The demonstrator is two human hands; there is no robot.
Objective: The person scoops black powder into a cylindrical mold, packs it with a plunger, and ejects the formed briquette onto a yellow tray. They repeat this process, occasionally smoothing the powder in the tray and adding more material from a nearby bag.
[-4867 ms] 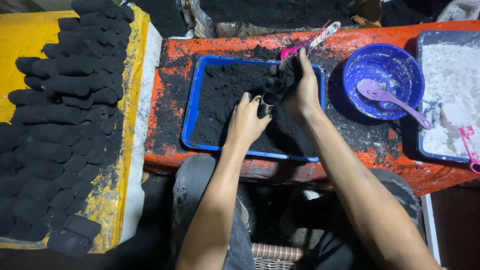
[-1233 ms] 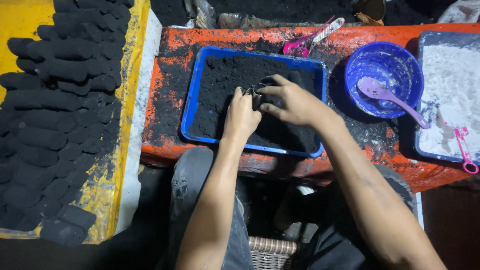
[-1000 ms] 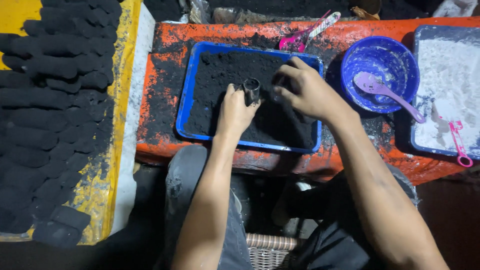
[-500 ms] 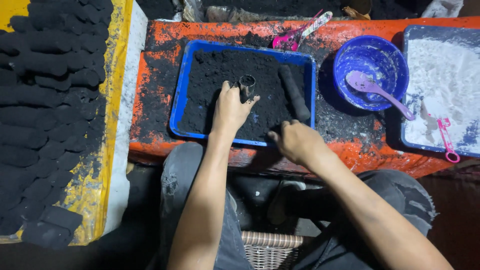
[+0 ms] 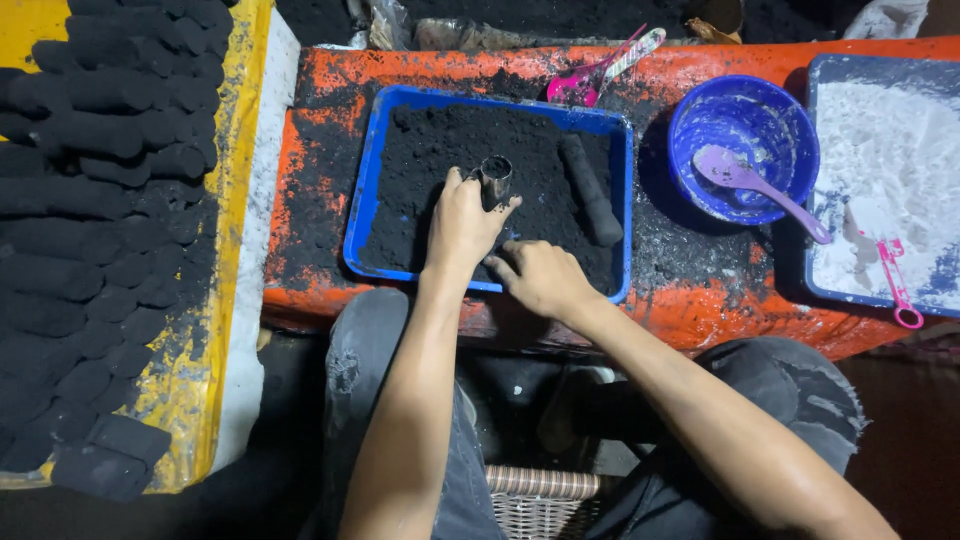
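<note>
My left hand (image 5: pixel 461 222) grips a short metal tube (image 5: pixel 496 178) standing upright in black powder inside a blue tray (image 5: pixel 365 200). My right hand (image 5: pixel 540 277) rests at the tray's near edge, just right of the left hand, fingers curled and touching the powder; whether it holds anything is unclear. A dark rod-shaped tamper (image 5: pixel 590 189) lies on the powder at the tray's right side, apart from both hands.
Rows of black pressed cylinders (image 5: pixel 100 200) lie on a yellow sheet at left. On the orange bench (image 5: pixel 720 300) stand a blue bowl (image 5: pixel 742 150) with a purple spoon (image 5: pixel 760 187), a tray of white powder (image 5: pixel 890 170), and pink scoops (image 5: pixel 597 75).
My right hand left the tube, dropped back to the tray's near edge, then slid left toward my left hand. The dark rod now lies uncovered on the powder. The left hand kept hold of the tube.
</note>
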